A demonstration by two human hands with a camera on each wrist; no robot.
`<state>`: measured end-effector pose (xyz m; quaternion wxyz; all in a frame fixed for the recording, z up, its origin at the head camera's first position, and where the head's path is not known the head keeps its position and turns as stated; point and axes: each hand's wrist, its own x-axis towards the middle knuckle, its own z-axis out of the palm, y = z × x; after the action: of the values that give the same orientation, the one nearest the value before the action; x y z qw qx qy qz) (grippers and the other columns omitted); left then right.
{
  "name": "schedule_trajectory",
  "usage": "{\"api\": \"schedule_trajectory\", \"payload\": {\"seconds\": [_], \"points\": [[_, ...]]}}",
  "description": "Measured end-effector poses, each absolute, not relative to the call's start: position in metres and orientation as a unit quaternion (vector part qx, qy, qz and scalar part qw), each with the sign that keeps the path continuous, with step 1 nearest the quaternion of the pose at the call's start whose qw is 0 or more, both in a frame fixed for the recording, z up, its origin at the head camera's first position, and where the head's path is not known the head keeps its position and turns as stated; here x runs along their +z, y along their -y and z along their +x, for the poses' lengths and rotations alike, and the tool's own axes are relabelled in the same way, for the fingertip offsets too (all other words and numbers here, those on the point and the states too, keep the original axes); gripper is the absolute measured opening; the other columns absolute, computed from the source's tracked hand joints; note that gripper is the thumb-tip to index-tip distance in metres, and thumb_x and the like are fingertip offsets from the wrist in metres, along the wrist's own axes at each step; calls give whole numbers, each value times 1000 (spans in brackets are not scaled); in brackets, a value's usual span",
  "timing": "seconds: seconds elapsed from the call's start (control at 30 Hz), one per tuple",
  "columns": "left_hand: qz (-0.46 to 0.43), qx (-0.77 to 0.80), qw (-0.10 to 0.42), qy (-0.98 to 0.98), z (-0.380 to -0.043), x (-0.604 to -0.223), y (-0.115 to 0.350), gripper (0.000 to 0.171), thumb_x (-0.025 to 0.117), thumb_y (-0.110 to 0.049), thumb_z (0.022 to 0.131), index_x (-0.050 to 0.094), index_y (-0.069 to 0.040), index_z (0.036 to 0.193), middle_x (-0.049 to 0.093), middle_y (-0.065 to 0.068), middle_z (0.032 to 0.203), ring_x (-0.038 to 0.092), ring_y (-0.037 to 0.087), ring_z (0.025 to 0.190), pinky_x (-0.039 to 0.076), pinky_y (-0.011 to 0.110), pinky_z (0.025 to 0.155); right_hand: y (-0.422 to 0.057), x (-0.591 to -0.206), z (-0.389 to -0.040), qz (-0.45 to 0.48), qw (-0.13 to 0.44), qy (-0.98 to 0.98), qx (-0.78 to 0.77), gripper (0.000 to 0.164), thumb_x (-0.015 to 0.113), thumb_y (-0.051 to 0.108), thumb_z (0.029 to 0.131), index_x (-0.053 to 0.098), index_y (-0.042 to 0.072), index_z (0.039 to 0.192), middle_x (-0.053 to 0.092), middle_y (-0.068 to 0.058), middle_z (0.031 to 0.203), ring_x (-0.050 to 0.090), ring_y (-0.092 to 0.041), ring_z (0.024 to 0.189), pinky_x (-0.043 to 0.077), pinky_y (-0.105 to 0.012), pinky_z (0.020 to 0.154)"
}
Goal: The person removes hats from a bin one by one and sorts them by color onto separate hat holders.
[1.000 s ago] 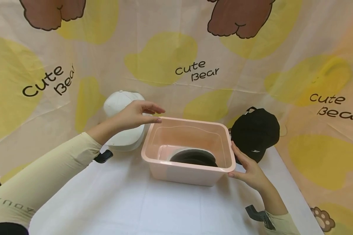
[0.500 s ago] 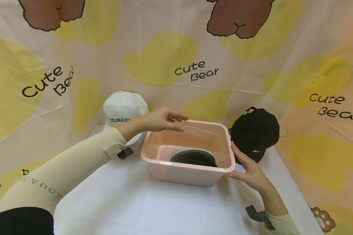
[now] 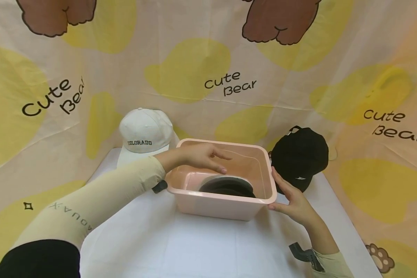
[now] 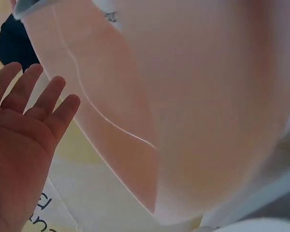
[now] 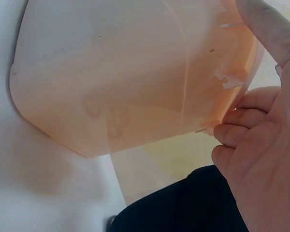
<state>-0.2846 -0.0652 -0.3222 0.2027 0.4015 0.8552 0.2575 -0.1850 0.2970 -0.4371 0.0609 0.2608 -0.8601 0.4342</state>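
Observation:
A pale pink plastic bin [image 3: 213, 206] stands on the white tabletop. Inside it lies a round dark thing with a pale grey rim [image 3: 229, 187], partly hidden by the bin's front wall. My left hand [image 3: 203, 156] reaches in over the bin's left side, its thumb tip close above that rim and nothing in its grasp. The left wrist view shows this hand [image 4: 26, 135] with fingers spread. With my right hand [image 3: 293, 202] I hold the bin's right end; in the right wrist view, thumb and fingers lie along the rim and the fingers bend beneath it.
To the left stands a white cap [image 3: 146, 129] lettered COLORADO, its brim partly behind my left sleeve. A black cap [image 3: 299, 154] sits close beside the bin's right end. Behind everything hangs a patterned cloth [image 3: 180, 73]. The table's right edge [image 3: 354, 227] runs past my right arm.
My left hand has moved right and down, from in front of the white cap into the bin's opening, uncovering the cap's lettering. My right hand stays on the bin.

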Motion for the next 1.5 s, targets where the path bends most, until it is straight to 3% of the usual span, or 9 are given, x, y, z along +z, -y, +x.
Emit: {"api": "schedule_trajectory", "payload": {"seconds": [0.1, 0.23, 0.33, 0.5, 0.63, 0.8, 1.1, 1.3, 1.5], "points": [[411, 230, 206, -858, -286, -328, 62, 69, 74, -57, 90, 58, -20, 147, 58, -6, 148, 48, 15, 141, 41, 37, 119, -297, -436, -186, 262, 62, 861, 431, 113, 92, 6, 72, 27, 20, 163, 24, -7, 169, 28, -17, 153, 36, -70, 107], [413, 212, 223, -857, -286, -336, 62, 71, 74, -56, 90, 58, -16, 146, 58, -1, 148, 49, 12, 140, 43, 32, 116, -297, -436, -185, 259, 60, 860, 435, 112, 92, 6, 72, 28, 20, 163, 24, -8, 169, 27, -16, 153, 35, -71, 108], [414, 191, 230, -860, -284, -340, 63, 68, 73, -57, 90, 60, -19, 145, 60, -3, 145, 60, 7, 118, 49, 27, 103, -296, -436, -185, 260, 59, 859, 438, 111, 92, 6, 73, 29, 19, 163, 24, -7, 169, 27, -16, 153, 36, -71, 108], [429, 175, 244, -852, -283, -341, 63, 61, 74, -52, 92, 63, -19, 141, 62, -4, 142, 55, 6, 86, 49, 24, 82, -294, -437, -185, 258, 58, 860, 437, 110, 92, 8, 74, 29, 20, 163, 24, -4, 169, 26, -7, 151, 36, -68, 108], [431, 198, 262, -841, -287, -335, 59, 56, 75, -47, 92, 66, -15, 138, 61, -2, 144, 65, 7, 107, 53, 24, 92, -296, -436, -185, 263, 65, 862, 428, 112, 92, 5, 71, 29, 19, 163, 24, -4, 169, 27, -3, 150, 37, -64, 108], [436, 208, 269, -833, -293, -331, 52, 61, 79, -43, 90, 63, -14, 141, 63, 0, 141, 60, 21, 131, 50, 32, 110, -296, -432, -187, 271, 73, 859, 427, 112, 92, 3, 71, 29, 17, 163, 24, -7, 169, 28, -11, 152, 38, -65, 106], [440, 251, 314, -803, -295, -333, 48, 43, 80, -20, 91, 71, -10, 132, 73, 3, 124, 70, 9, 112, 55, 22, 99, -296, -432, -187, 258, 62, 863, 430, 110, 92, 8, 73, 29, 20, 163, 23, -4, 169, 28, -24, 153, 37, -72, 106], [436, 234, 291, -819, -294, -331, 44, 31, 81, -11, 89, 77, -5, 119, 78, 3, 110, 71, 6, 103, 57, 20, 94, -295, -434, -185, 260, 63, 862, 431, 112, 92, 6, 72, 29, 19, 163, 24, -5, 169, 29, -39, 151, 36, -73, 106], [431, 213, 237, -844, -294, -327, 43, 25, 80, -7, 87, 78, -3, 112, 79, 5, 105, 74, 11, 96, 60, 22, 86, -296, -436, -184, 254, 60, 863, 434, 112, 91, 4, 72, 28, 21, 163, 24, -3, 169, 28, -27, 153, 36, -72, 107]]}}
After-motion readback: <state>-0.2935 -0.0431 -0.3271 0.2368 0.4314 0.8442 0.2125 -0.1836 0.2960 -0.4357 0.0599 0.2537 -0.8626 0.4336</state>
